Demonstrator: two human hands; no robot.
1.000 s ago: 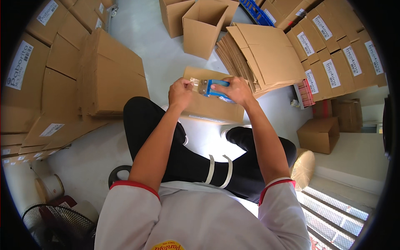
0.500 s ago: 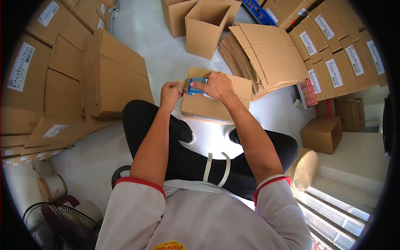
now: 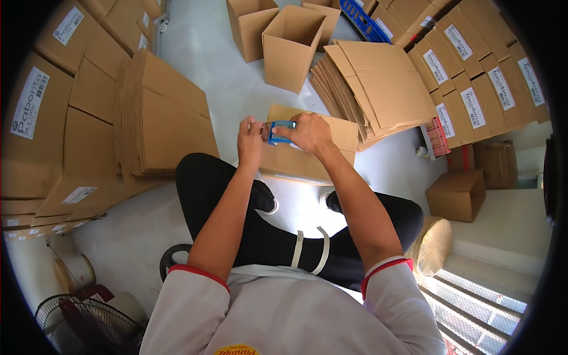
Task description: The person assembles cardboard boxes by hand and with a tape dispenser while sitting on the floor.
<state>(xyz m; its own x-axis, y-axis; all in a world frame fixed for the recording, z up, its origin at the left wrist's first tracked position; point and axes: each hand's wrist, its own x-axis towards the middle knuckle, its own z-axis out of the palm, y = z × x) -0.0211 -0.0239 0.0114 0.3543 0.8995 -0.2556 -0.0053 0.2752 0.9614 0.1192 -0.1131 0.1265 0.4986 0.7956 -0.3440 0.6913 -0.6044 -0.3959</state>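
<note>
Blue tape dispenser (image 3: 283, 125) gripped in right hand (image 3: 312, 133), just beside half-curled left hand (image 3: 251, 133) (can't tell if pinching anything); prob mid-taping the carton (image 3: 305, 163), next up maybe a firm press-down.

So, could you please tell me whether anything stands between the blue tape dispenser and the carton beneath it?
Nothing visible does: the right-hand grip holds the blue tape dispenser over the left edge of the carton, with the left-hand grip beside the dispenser.
</note>
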